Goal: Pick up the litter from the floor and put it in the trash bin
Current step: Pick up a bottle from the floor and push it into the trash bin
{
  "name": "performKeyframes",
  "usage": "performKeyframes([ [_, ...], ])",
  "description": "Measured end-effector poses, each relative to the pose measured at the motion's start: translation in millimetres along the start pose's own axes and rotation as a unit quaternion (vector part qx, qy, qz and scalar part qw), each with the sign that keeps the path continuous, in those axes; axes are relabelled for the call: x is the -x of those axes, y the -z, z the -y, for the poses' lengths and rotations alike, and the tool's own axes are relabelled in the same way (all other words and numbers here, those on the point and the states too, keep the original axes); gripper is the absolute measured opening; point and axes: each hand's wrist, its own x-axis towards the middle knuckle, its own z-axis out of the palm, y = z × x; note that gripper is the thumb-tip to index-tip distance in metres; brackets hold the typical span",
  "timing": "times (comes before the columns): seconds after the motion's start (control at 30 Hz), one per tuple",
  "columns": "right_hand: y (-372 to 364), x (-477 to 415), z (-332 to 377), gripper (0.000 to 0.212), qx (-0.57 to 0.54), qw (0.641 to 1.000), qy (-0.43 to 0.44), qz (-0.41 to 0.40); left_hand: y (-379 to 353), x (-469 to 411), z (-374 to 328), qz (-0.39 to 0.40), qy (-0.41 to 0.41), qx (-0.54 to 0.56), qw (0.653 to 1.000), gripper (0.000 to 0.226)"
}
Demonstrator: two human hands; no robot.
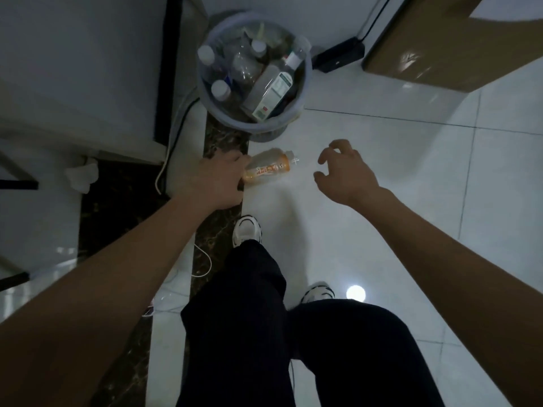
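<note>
A plastic bottle [271,167] with an orange label lies on its side on the white tiled floor, its neck pointing right. My left hand [219,179] grips its base end. My right hand [345,170] hovers to the right of the bottle, fingers loosely curled and holding nothing. Just beyond the bottle stands the round trash bin [205,96] with a clear liner, holding several empty bottles and a carton.
A crumpled white tissue [80,174] lies on the dark floor strip at left. Cables [176,136] run along the white cabinet at left. A black power adapter [338,58] and a cardboard box [435,39] sit behind the bin at right. My shoes and dark trousers are below.
</note>
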Motion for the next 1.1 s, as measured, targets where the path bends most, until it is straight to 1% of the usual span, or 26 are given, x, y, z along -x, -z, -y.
performKeyframes([
  [0.2, -61, -72, -17, 0.041, 0.025, 0.999, 0.013, 0.017, -66, -56, 29, 0.017, 0.011, 0.013, 1.0, 0.077],
  [0.33, -102, -121, -26, 0.044, 0.039, 0.999, 0.026, 0.024, -111, -96, 49, 0.031, 0.036, 0.006, 0.999, 0.08],
  [0.43, -130, -157, -28, 0.053, 0.045, 0.998, 0.029, 0.031, -143, -125, 62, 0.014, 0.044, 0.019, 0.999, 0.076],
  [0.5, -148, -178, -27, 0.063, 0.05, 0.997, 0.042, 0.035, -166, -142, 66, -0.012, 0.038, 0.021, 0.999, 0.072],
  [0.57, -169, -197, -26, 0.073, 0.069, 0.994, 0.063, 0.049, -189, -157, 70, -0.023, 0.031, 0.023, 0.999, 0.078],
  [0.6, -180, -206, -26, 0.075, 0.073, 0.993, 0.071, 0.053, -201, -164, 73, -0.02, 0.03, 0.019, 0.999, 0.082],
  [0.67, -202, -218, -29, 0.07, 0.064, 0.994, 0.075, 0.055, -222, -176, 80, -0.023, 0.032, 0.001, 0.999, 0.081],
  [0.73, -223, -226, -34, 0.06, 0.051, 0.995, 0.082, 0.033, -238, -186, 79, -0.028, 0.035, -0.02, 0.999, 0.07],
  [0.77, -231, -229, -37, 0.056, 0.049, 0.994, 0.09, 0.021, -245, -190, 76, -0.022, 0.035, -0.028, 0.999, 0.07],
  [0.87, -248, -237, -45, 0.06, 0.071, 0.989, 0.132, 0.01, -260, -198, 69, -0.037, 0.056, -0.012, 0.998, 0.083],
  [0.93, -250, -234, -48, 0.063, 0.08, 0.985, 0.156, -0.001, -263, -202, 69, -0.045, 0.046, 0.011, 0.998, 0.08],
  [1.03, -240, -230, -46, 0.054, 0.092, 0.979, 0.183, -0.005, -259, -204, 71, -0.051, 0.045, 0.04, 0.997, 0.077],
  [1.07, -237, -229, -45, 0.055, 0.105, 0.978, 0.181, 0.003, -259, -205, 71, -0.05, 0.046, 0.044, 0.997, 0.077],
  [1.1, -236, -228, -45, 0.06, 0.113, 0.979, 0.167, 0.023, -260, -205, 72, -0.05, 0.046, 0.045, 0.997, 0.077],
])
